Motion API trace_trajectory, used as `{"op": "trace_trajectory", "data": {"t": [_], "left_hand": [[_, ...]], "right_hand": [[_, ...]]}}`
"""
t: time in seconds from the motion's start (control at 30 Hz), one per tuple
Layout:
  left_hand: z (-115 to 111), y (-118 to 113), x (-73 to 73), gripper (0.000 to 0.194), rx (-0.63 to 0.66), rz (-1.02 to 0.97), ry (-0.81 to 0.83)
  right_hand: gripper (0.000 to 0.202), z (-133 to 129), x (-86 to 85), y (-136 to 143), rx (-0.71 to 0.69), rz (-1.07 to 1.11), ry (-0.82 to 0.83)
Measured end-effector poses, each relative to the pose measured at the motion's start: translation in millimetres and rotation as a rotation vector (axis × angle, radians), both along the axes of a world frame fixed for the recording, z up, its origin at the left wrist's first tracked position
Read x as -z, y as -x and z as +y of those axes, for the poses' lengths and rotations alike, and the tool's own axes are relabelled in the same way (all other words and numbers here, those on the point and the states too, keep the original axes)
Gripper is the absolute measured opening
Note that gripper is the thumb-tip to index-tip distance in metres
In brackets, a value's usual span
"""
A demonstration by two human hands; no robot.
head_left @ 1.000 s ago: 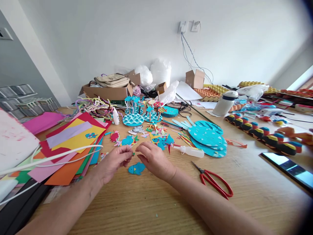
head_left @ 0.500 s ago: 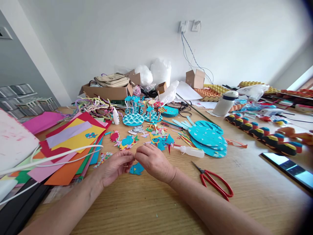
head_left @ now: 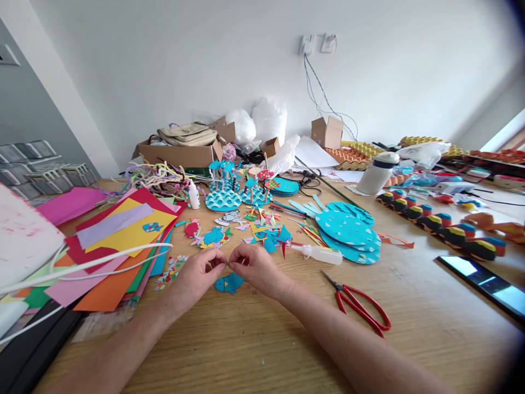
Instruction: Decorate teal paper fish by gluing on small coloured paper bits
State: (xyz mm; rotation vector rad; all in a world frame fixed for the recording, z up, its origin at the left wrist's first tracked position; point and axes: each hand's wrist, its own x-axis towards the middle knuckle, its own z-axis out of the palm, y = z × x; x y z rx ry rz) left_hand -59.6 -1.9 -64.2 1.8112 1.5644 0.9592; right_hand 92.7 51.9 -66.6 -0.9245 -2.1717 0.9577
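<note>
My left hand (head_left: 208,269) and my right hand (head_left: 254,268) meet over the table, thumbs and forefingers pinched together. Whatever sits between the fingertips is too small to name. Just below them a blue paper fish (head_left: 229,283) with a small yellow piece on it lies flat on the wood. Beyond the hands are a cluster of cut paper fish (head_left: 213,236) and a heap of coloured paper scraps (head_left: 268,234). To the right of my right hand lies a white glue bottle (head_left: 324,254) on its side. Red-handled scissors (head_left: 361,306) rest nearer, their blades slightly apart.
Coloured paper sheets (head_left: 123,230) are piled at left, crossed by a white cable (head_left: 102,253). Blue discs (head_left: 348,230) lie right of centre. A phone-like black slab (head_left: 484,287) and painted egg-carton strips (head_left: 438,224) are far right. Finished-looking fish stands (head_left: 223,200) stand at the back.
Both hands have shifted slightly; their fingertips now pinch closer together, with the right hand's fingers turned more upward. The blue fish below shows more fully.
</note>
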Motion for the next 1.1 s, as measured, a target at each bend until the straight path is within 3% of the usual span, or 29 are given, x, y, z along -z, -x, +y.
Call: {"op": "trace_trajectory", "data": {"t": [0.2,0.63,0.77,0.9,1.1], "left_hand": [[0.3,0.5,2.9,0.012,-0.001,0.100,-0.029],[3.4,2.7,5.8,0.012,0.017,-0.030,0.057],[-2.3,8.2,-1.3,0.010,0.016,0.162,0.026],[-15.7,14.6,-5.9,0.017,0.141,0.400,-0.024],[-31.2,21.9,10.0,0.025,0.255,0.508,-0.147]], "right_hand": [[0.008,1.2,3.7,1.1,-0.001,-0.012,-0.004],[0.009,2.9,-0.2,-1.2,-0.029,-0.096,0.043],[0.011,10.0,-6.9,-4.0,-0.082,-0.235,0.082],[0.007,20.1,-9.3,-0.9,-0.162,-0.352,0.091],[0.010,26.8,-8.0,9.3,-0.238,-0.485,0.065]]}}
